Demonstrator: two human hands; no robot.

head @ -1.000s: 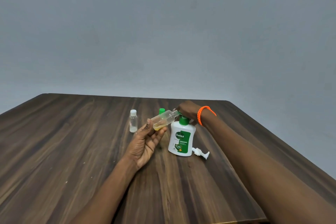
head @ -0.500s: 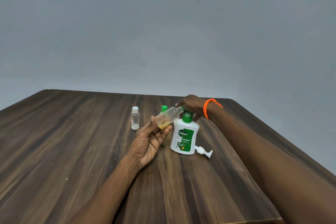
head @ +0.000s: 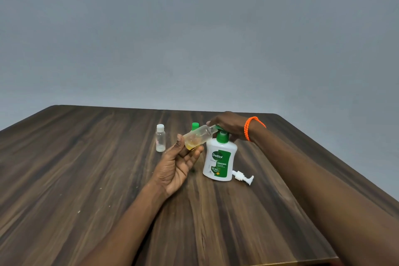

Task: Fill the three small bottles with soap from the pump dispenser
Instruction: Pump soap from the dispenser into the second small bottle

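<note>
- We hold a clear bottle (head: pixel 199 136) in the left hand (head: pixel 179 163); thumb and fingertips pinch its base end, so this grip is closed on the bottle.
- The bottle's long axis is tilted: base low and left, toward us, open neck high and right, pointing at the pump head of the dispenser (head: pixel 219 158).
- A little yellow soap pools at the low end of the bottle; most of the bottle looks unfilled.
- The right hand (head: pixel 230 125) lies over the top of the dispenser; the fingers cover the green pump head. We cannot tell whether this grip curls around the head or only presses on it.
- The key relation: the neck lies up and to the right of the left grip, just beside or touching the spout under the right hand. The view hides the exact contact.
- Our judgement: a press from the right hand should send soap down the neck only if the mouth sits under the spout; a small tilt error could spill it onto the desk (head: pixel 86 179).
- The dispenser stands upright on the desk, just right of the left hand.
- A capped white-top bottle (head: pixel 160 138) stands upright to the left, apart from both hands.
- A green cap (head: pixel 195 125) shows behind the held bottle; its body is mostly hidden.
- A loose white pump (head: pixel 241 176) lies on the desk beside the dispenser base.
- An orange band (head: pixel 251 125) sits on the right wrist.
</note>
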